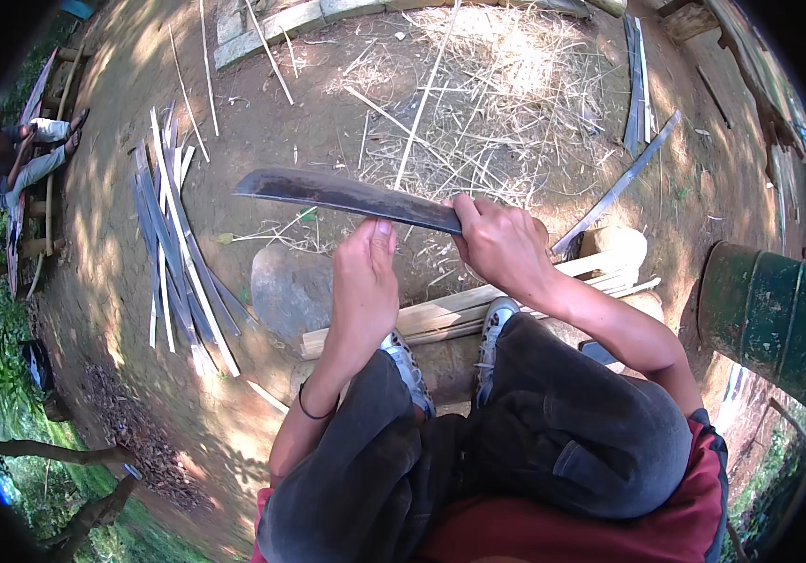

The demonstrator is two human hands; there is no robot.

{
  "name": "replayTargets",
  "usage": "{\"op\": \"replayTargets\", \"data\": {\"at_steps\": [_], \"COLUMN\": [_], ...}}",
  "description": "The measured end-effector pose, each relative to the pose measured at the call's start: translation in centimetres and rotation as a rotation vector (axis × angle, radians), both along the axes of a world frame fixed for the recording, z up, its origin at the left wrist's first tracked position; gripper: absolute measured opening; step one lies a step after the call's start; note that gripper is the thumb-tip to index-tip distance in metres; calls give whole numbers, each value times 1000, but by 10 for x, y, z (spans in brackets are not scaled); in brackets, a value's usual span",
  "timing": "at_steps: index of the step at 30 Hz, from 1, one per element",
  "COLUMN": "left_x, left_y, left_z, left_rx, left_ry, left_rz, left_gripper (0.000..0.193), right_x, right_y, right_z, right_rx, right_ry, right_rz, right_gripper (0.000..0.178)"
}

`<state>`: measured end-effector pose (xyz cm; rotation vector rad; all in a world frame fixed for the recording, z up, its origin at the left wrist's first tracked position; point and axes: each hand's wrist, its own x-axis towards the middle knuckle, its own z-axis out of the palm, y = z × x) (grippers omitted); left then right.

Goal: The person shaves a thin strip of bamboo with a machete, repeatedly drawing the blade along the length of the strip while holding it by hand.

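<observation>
Right hand (504, 236) first: a firm fist at the butt of a long dark blade (342, 194), the handle hidden in the grip. That's the steering end, I'd judge, which would explain the solid wrap. The left hand (363, 272) is pinched, thumb against fingers, at the blade's lower edge; touching or just beneath, I can't tell. A light pinch like that probably suits steadying or feeling more than force. A long pale strip (429, 80) runs toward the same spot and disappears at the blade — held or simply lying beyond, I can't say.

The blade stands out crosswise ahead of the knees, likely clear of the dark trousers (600, 427). Below it, pale split lengths (450, 311) lie across in front of the shoes (497, 338), perhaps there for easy reach. A grey stone (288, 293) sits at their left end.

Further out, on the left, a loose bundle of dark and pale strips (175, 249) lies roughly lengthwise — kept together, it seems, and off the shavings (515, 103) scattered ahead. Right side: a green drum (761, 314). Far left, another person (32, 169) sits well apart.
</observation>
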<state>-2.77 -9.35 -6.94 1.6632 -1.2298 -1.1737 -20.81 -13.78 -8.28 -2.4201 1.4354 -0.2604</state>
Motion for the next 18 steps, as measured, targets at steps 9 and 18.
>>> {"op": "replayTargets", "data": {"at_steps": [9,18], "left_x": [0,14], "left_y": [0,29], "left_z": [1,-3], "left_rx": [87,318], "left_ry": [-56,324], "left_rz": [-38,-3], "left_gripper": [38,37], "right_x": [-19,-199], "right_y": [-24,-157], "right_z": [-33,-48], "right_rx": [-364,-192], "right_ry": [85,42], "right_rz": [62,-770], "right_gripper": [22,43]}}
